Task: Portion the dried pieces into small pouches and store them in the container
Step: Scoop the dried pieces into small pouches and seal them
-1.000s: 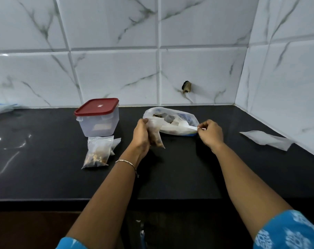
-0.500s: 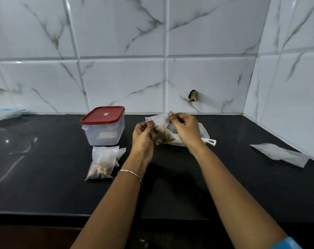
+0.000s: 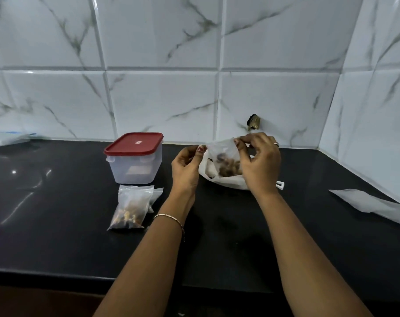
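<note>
Dried pieces (image 3: pixel 128 216) show through a filled pouch (image 3: pixel 131 202) lying flat on the black countertop (image 3: pixel 57 236), left of the middle and nearest to its front edge. A second clear pouch (image 3: pixel 157 194) peeks out from under its far right corner; what it holds I cannot tell. Just to the right, the left wrist wears a thin bracelet (image 3: pixel 169 217).

Farther back, near the middle of the countertop, the left hand (image 3: pixel 186 170) and the right hand (image 3: pixel 259 165) hold a small pouch (image 3: pixel 223 149) upright between them, off the surface, with brown pieces in its lower half. The left thumb and a fingertip pinch its top left corner. The right thumb and forefinger pinch its top right corner, the other fingers loosely curled.

Just behind and below it a white bag (image 3: pixel 228 183) lies on the countertop, a white clip (image 3: pixel 280 185) beside its right end. A flat white sheet (image 3: pixel 366 202) lies near the right edge.

Left of the hands, just behind the filled pouch, the container (image 3: pixel 135 170) stands upright with its red lid (image 3: pixel 133 144) on. Marbled white wall tiles (image 3: pixel 162 104) rise behind the back edge.
</note>
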`<state>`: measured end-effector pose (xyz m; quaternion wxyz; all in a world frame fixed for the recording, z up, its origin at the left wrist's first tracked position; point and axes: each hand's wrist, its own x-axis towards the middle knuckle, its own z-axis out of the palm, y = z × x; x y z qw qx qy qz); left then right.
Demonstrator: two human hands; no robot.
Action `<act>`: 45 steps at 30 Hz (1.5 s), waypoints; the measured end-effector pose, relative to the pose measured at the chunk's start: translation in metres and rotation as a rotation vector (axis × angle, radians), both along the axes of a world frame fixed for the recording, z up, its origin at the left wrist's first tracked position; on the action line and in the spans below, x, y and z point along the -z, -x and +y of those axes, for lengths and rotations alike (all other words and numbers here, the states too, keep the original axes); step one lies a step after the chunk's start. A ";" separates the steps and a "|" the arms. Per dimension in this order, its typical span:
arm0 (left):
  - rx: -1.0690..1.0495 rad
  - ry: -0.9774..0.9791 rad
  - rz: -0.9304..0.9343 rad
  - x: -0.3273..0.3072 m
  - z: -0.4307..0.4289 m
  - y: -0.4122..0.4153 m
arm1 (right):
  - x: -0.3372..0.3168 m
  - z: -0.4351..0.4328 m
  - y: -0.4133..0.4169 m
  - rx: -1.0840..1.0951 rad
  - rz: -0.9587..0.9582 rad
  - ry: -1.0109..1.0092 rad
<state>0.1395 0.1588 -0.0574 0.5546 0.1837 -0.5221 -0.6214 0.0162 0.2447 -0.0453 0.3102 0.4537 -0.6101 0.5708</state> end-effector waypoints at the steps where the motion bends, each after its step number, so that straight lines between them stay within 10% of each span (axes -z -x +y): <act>1: 0.001 -0.020 0.019 0.000 -0.001 -0.001 | 0.000 0.000 0.000 -0.009 -0.024 0.007; 45: 0.041 0.074 -0.119 0.009 -0.007 0.005 | 0.005 -0.004 -0.009 -0.556 -0.692 -0.168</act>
